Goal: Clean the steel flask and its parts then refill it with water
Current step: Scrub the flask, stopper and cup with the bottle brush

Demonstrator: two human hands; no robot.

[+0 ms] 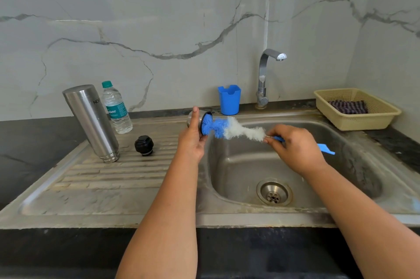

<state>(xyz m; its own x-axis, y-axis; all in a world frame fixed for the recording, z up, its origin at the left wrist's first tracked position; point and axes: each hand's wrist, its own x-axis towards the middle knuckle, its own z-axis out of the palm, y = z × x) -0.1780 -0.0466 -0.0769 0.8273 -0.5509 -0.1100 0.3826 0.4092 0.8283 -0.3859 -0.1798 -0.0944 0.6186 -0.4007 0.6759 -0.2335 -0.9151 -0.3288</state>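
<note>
The steel flask body stands upside down on the sink's drainboard at the left. Its black stopper lies just right of it. My left hand grips the flask's steel cup lid, held sideways over the basin's left edge. My right hand holds the blue handle of a bottle brush, whose blue and white bristles press into the lid's open mouth.
A plastic water bottle stands behind the flask. A blue holder cup and the tap stand at the back of the steel basin. A beige basket with a dark cloth sits at the right.
</note>
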